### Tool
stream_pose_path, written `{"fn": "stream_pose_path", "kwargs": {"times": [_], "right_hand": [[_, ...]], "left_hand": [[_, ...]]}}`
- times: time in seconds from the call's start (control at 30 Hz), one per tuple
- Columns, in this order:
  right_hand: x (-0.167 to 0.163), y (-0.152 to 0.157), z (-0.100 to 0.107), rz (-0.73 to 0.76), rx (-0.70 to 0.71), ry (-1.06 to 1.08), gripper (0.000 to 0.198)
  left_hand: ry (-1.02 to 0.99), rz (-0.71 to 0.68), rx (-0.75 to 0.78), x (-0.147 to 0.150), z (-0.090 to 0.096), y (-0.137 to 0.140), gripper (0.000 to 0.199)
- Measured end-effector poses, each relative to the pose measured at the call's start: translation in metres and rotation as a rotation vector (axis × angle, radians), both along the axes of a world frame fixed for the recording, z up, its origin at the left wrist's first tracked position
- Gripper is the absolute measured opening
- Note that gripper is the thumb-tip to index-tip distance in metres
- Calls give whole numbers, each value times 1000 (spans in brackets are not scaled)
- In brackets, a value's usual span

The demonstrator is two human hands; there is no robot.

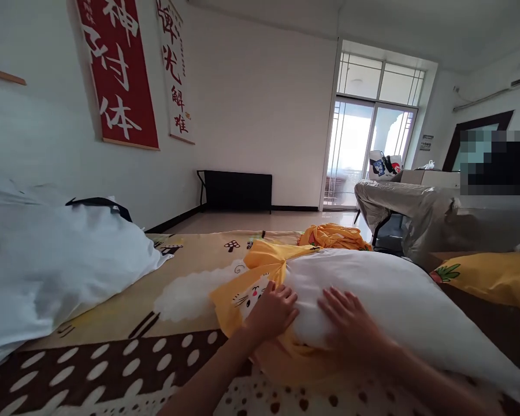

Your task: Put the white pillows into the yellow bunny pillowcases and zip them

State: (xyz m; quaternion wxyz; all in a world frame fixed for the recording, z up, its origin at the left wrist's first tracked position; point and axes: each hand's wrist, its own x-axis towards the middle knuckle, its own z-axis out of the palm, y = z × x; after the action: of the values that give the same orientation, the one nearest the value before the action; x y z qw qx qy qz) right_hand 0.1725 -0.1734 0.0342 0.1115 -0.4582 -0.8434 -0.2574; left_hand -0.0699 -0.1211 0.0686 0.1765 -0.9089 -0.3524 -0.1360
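A plump white pillow (372,277) lies in front of me, its left end inside or against a yellow pillowcase (227,300) with a cartoon cat face. The yellow cloth gathers into a pinch at the pillow's upper left and spreads below it. My left hand (274,309) has its fingers curled on the gathered cloth at the pillow's end. My right hand (351,318), slightly blurred, lies on the pillow's near side with its fingers stretched out. Part of the cloth beneath both forearms is in shadow.
A patterned blanket (208,248) covers the surface. Large white stuffed bundle (69,260) lies left, crumpled orange-yellow cloth (335,237) behind the pillow, yellow carrot-print cloth (494,277) right. Beyond stand a plastic-covered table (398,199) and a black folded panel (238,190). A person is partly blurred out at right.
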Motion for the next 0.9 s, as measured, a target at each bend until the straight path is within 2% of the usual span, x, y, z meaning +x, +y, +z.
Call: {"fn": "stream_pose_path", "kwargs": {"times": [0.1, 0.2, 0.27, 0.33, 0.4, 0.47, 0.53, 0.57, 0.63, 0.7, 0.73, 0.77, 0.8, 0.87, 0.9], "right_hand": [[12, -18, -26, 15, 246, -98, 61], [16, -2, -28, 79, 354, -160, 50], [11, 15, -15, 125, 300, -163, 39], [0, 28, 11, 103, 208, -141, 34], [-13, 34, 44, 49, 116, -108, 36], [-23, 37, 74, 32, 2, -68, 38], [-28, 38, 91, 68, -132, -28, 33], [-29, 38, 92, 94, -192, -10, 31], [-27, 36, 78, 147, -274, 6, 26], [-26, 29, 47, 193, -287, -11, 24], [-25, 25, 29, 213, -269, -33, 26], [-25, 21, 12, 231, -237, -63, 28], [-26, 17, -3, 240, -198, -96, 27], [-29, 11, -21, 235, -133, -159, 22], [-31, 10, -23, 220, -122, -185, 18]], "left_hand": [[101, -12, -6, 2, 1, -5, 40], [220, 66, -121, 11, -10, -27, 43], [283, 120, -250, 24, -15, -44, 30], [269, 161, -369, 41, -12, -59, 19], [134, 175, -413, 59, 2, -67, 24], [-72, 174, -395, 74, 19, -69, 30], [-242, 140, -365, 81, 30, -69, 33], [-287, 102, -357, 80, 30, -69, 32], [-301, -33, -318, 67, 18, -72, 29], [-312, -157, -240, 41, -6, -78, 30], [-329, -166, -196, 23, -19, -82, 31], [-327, -129, -199, 4, -32, -86, 27], [-313, -35, -270, -16, -44, -89, 24], [-329, 292, -487, -54, -60, -90, 26], [-361, 441, -597, -70, -65, -88, 30]]}}
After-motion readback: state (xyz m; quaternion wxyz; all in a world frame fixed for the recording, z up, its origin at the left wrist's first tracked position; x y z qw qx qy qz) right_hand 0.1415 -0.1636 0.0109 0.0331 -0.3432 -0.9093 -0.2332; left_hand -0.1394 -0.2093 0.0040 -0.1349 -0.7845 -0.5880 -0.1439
